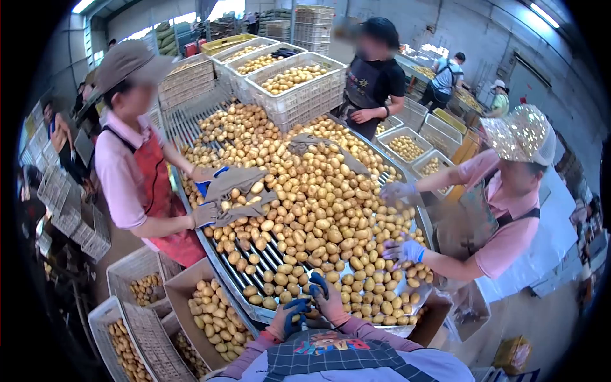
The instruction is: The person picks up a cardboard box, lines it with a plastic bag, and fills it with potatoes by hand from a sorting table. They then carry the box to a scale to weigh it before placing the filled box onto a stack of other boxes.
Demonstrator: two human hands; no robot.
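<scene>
Potatoes (318,210) lie heaped over a slatted metal sorting table (254,275). At its near edge, my left hand (287,318) and my right hand (326,298) wear blue-and-grey gloves and are close together, beside the nearest potatoes. The fingers of both hands are bent. Whether anything is between them cannot be made out. A cardboard box of potatoes (213,318) stands below the table edge, left of my left hand.
Co-workers in pink stand at the left (137,153) and right (503,204), their gloved hands over the potatoes. Another person (375,76) stands beyond the table. Stacked plastic crates (299,102) rest on its far end; more crates (130,267) stand left.
</scene>
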